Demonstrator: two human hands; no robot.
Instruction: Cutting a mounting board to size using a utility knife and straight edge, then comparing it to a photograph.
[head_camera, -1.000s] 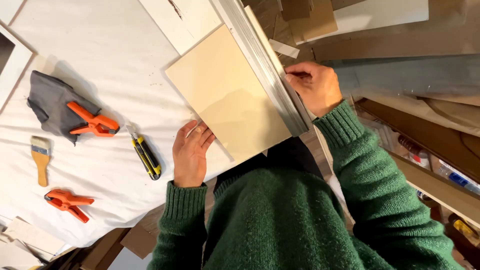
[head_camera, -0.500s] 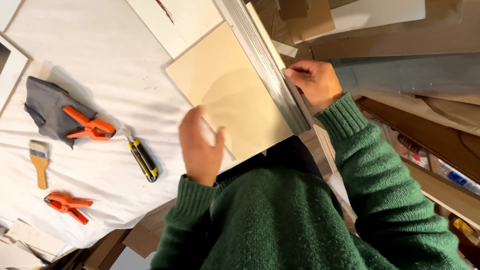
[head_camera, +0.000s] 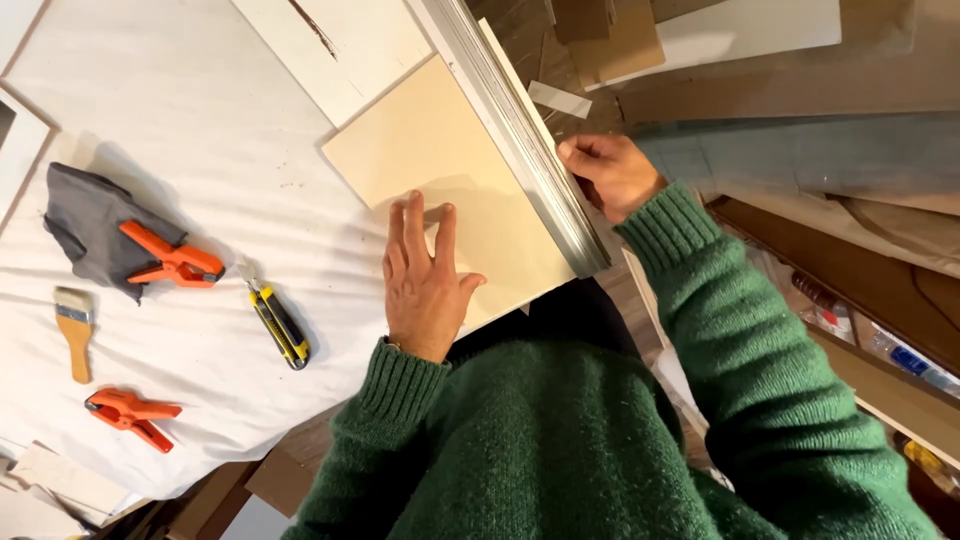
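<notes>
Left hand (head_camera: 425, 285) is down flat at the centre of the frame, fingers spread and pressing on the tan board (head_camera: 455, 185), which lies on the white cloth-covered table (head_camera: 200, 110) and runs from centre up towards the upper middle. Right hand (head_camera: 610, 175), right of centre, is curled against the outer edge of the long metal straightedge (head_camera: 520, 140) laid along the board's right side; whether it pinches the metal or merely steadies it, I can't tell.

Risks, as I judge them: the board's near corner pokes past the table edge, so a heavy press there could tip or bow it. The cloth underneath looks rumpled, and the board could creep on it, dragging the straightedge off its line. With only one hand on the far side of the metal, near its lower end, the upper end could swing.

The yellow-and-black utility knife (head_camera: 280, 325) lies lower left, well clear of both hands, near the two orange spring clamps (head_camera: 175, 260) (head_camera: 130, 412), the grey rag (head_camera: 90, 225) and the small paintbrush (head_camera: 75, 330).

Hard to read: the straightedge's top end is cut off by the frame, the right fingertips hide behind it, and the green sweater (head_camera: 560, 440) blocks the table's near edge. The clutter at right is a blur of boards and shelves.
</notes>
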